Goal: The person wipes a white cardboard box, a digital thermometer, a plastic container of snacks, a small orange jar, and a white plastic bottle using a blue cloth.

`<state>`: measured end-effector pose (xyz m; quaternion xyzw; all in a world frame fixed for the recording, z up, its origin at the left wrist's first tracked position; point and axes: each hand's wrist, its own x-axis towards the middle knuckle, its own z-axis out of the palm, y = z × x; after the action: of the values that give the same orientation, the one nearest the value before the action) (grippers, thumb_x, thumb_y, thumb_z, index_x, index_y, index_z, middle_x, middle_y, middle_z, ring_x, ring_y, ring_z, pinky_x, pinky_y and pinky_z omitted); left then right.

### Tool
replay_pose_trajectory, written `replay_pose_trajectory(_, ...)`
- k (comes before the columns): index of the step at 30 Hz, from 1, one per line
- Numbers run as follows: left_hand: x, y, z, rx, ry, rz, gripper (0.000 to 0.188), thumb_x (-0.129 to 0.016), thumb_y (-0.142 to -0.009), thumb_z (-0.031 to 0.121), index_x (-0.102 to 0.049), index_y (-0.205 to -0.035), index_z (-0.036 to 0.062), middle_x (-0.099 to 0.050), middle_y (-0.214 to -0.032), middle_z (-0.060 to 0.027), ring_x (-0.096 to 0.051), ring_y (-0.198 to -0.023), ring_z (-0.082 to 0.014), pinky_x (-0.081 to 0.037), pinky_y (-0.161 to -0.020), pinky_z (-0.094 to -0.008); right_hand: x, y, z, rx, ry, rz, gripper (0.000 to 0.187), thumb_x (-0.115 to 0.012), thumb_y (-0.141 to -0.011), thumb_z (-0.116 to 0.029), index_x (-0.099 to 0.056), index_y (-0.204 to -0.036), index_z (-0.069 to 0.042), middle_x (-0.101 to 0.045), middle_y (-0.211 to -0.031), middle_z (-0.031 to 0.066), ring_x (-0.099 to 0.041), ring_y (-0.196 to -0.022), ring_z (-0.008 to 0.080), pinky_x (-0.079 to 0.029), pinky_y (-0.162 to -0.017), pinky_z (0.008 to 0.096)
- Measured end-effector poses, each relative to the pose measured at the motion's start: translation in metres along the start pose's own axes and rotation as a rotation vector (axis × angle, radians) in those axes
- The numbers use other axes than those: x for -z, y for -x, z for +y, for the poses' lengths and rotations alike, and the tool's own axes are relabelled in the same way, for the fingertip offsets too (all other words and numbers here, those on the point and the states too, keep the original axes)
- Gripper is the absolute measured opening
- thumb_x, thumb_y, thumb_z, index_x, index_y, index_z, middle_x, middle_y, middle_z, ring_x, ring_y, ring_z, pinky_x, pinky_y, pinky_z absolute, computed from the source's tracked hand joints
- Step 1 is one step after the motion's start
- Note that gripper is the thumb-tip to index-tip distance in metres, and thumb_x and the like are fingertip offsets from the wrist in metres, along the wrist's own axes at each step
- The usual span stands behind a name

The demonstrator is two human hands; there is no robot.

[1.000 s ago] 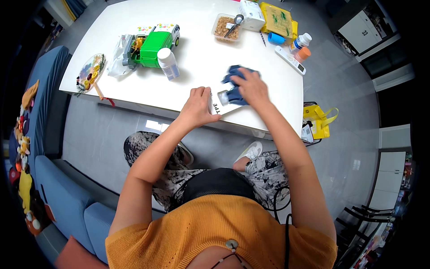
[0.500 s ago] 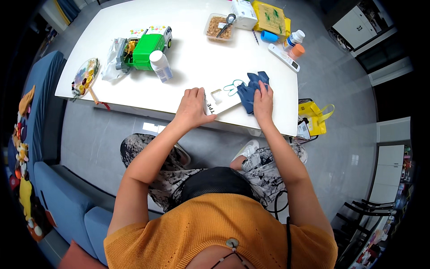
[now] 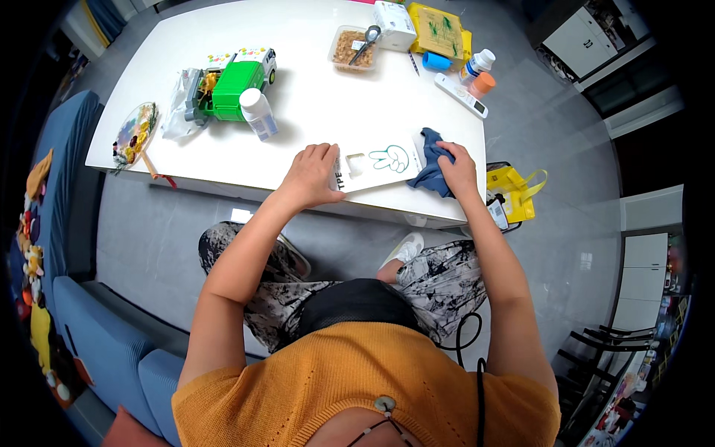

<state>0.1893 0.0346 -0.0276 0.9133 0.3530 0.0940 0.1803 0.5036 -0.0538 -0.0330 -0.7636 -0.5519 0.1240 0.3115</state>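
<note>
A flat white glove box (image 3: 380,162) with a drawing of a hand on it lies near the table's front edge. My left hand (image 3: 310,176) grips its left end, thumb at the near side and fingers over the far side. At the box's right end is a crumpled bunch of thin dark blue disposable gloves (image 3: 430,175). My right hand (image 3: 459,170) holds the gloves with bent fingers, and they lie against the right end of the box. Whether any part is still inside the box, I cannot tell.
On the white table (image 3: 313,97), a green toy truck (image 3: 237,89) and white bottle (image 3: 258,114) stand left. Farther back are a snack tub (image 3: 353,48), a tissue pack (image 3: 395,24) and a remote control (image 3: 460,95). A yellow bag (image 3: 515,194) stands beyond the right edge.
My right hand has moved right with the gloves, away from the box's middle. The hand drawing on the box now shows fully. My left hand keeps its hold on the box.
</note>
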Motion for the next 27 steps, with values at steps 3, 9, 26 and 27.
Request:
replay_pose_trajectory(3, 0.003, -0.007, -0.005, -0.080, -0.022, -0.063, 0.088, -0.079, -0.063, 0.033, -0.037, -0.136, 0.0048, -0.043, -0.134, -0.0171, -0.039, -0.127, -0.0337, -0.032, -0.106, -0.0456, -0.016, -0.003, 0.009, 0.087, -0.101, 0.040, 0.045, -0.055, -0.078, -0.017, -0.060, -0.122, -0.012, -0.057, -0.119, 0.0161, -0.055, -0.111, 0.0318, -0.043, -0.095, 0.0349)
replay_pose_trajectory(9, 0.019, -0.020, -0.017, 0.029, -0.089, -0.052, 0.084, -0.078, -0.067, 0.026, -0.037, -0.137, 0.0072, -0.038, -0.141, -0.0168, -0.034, -0.133, -0.0328, -0.029, -0.109, -0.0457, -0.017, 0.015, -0.025, 0.062, 0.024, -0.167, 0.050, -0.052, -0.077, -0.018, -0.056, -0.127, -0.012, -0.051, -0.129, 0.0144, -0.053, -0.114, 0.0321, -0.043, -0.096, 0.0363)
replay_pose_trajectory(26, -0.041, -0.011, 0.023, -0.159, -0.020, 0.144, 0.099, -0.078, -0.064, 0.048, -0.036, -0.132, -0.0115, -0.031, -0.140, -0.0314, -0.023, -0.136, -0.0440, -0.027, -0.110, -0.0449, -0.041, -0.017, -0.050, -0.207, -0.828, -0.365, 0.062, -0.054, -0.081, -0.011, -0.041, -0.141, -0.010, -0.049, -0.134, 0.0118, -0.049, -0.115, 0.0187, -0.038, -0.096, 0.0248)
replay_pose_trajectory(27, -0.041, -0.013, 0.019, -0.220, -0.001, 0.120, 0.104, -0.079, -0.063, 0.048, -0.033, -0.132, -0.0143, -0.029, -0.141, -0.0318, -0.021, -0.137, -0.0443, -0.025, -0.112, -0.0442, -0.046, -0.022, -0.053, -0.206, -0.835, -0.362, 0.062, -0.054, -0.081, -0.011, -0.041, -0.141, -0.010, -0.049, -0.134, 0.0118, -0.049, -0.115, 0.0187, -0.038, -0.096, 0.0248)
